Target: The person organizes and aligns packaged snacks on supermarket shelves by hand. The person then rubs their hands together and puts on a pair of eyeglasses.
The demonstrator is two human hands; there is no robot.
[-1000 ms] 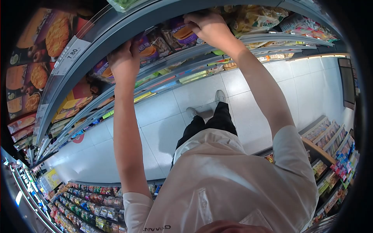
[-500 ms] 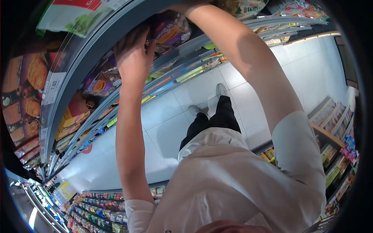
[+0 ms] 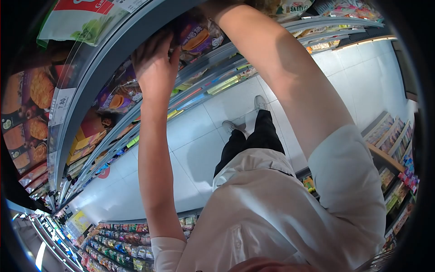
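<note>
My left hand reaches onto the shelf beneath its grey front edge. Its back faces up, the fingers are stretched out and the thumb stands apart. To its right is a clear bag with a purple label and a picture of a bun, close to the thumb. A similar purple-labelled bread bag lies to the left of the wrist. My right hand is at the top, farther along the shelf beside the right-hand bag. Its fingers are hidden in shadow and behind the shelf edge, so any hold cannot be made out.
A curved grey shelf edge with a price tag runs overhead. Boxes with food pictures stand at left. Lower shelves hold packaged goods. Racks of colourful packets stand behind me, above a tiled floor.
The view has shifted slightly, with my body and feet a little farther right. My right arm has moved slightly; my left hand stays in nearly the same place by the bags.
</note>
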